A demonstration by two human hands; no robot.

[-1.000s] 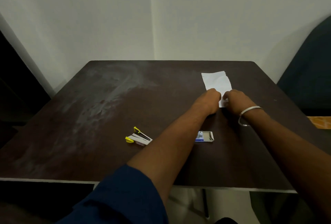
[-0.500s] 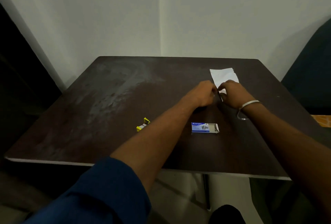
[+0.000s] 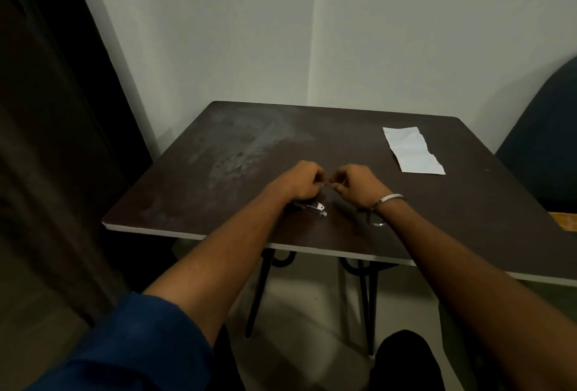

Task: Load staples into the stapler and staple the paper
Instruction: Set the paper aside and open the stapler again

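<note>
Over the middle of a dark brown table, I hold my left hand and right hand close together, fingers curled, their tips pinching something tiny between them; I cannot tell what it is. Under my left wrist lies a small metallic object, partly hidden, possibly the stapler. White paper lies flat, well apart, toward the far right corner. A bracelet circles my right wrist.

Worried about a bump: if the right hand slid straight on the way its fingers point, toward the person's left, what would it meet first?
The left hand, almost at once: the right hand faces it fingertip to fingertip with only a thin gap, though depth is uncertain. The paper lies off that line.
</note>
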